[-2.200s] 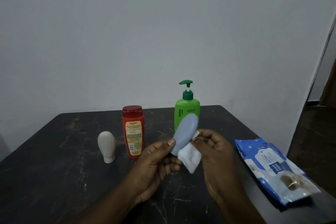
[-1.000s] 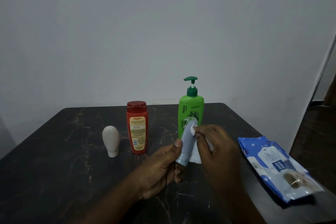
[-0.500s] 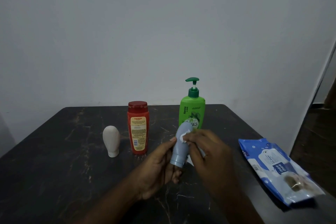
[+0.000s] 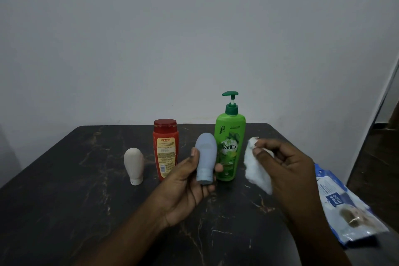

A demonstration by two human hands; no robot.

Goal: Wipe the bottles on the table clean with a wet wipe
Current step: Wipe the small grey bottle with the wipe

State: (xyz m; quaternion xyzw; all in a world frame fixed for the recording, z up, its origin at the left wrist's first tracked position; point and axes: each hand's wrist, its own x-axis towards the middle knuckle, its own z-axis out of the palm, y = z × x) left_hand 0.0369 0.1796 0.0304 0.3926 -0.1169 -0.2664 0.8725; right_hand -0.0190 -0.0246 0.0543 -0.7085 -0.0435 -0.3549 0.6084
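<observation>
Here, in the head view, a dark marbled worktop [image 4: 64, 201] stands against a plain pale wall [image 4: 194, 39]. The left hand [image 4: 185, 188] is raised near the middle of the scene, its fingers and thumb curled round a small grey-blue bottle [image 4: 206, 153]. The thumb lies along the bottle's left side and a fingertip shows on its right side. The bottle is held upright with its cap at the bottom and its rounded end up.

The right hand [image 4: 287, 170] is up to the right of it. Its thumb and fingers pinch a crumpled white wet wipe [image 4: 255, 170], which hangs down from the fingertips. The wipe and the grey-blue bottle are apart, not touching.

Farther back, a tall green pump bottle [image 4: 230, 140] stands upright on the worktop and shows in the gap between the held bottle and the wipe. To its left stands a red bottle [image 4: 165, 149] with a red cap and a yellow label. Farther left, a small white bottle [image 4: 133, 165] stands on its cap, well apart from the hands.

At the right edge of the worktop lies a blue and white pack of wipes [image 4: 343, 207], flat, just beyond the right forearm. Whether its flap is open cannot be told.
</observation>
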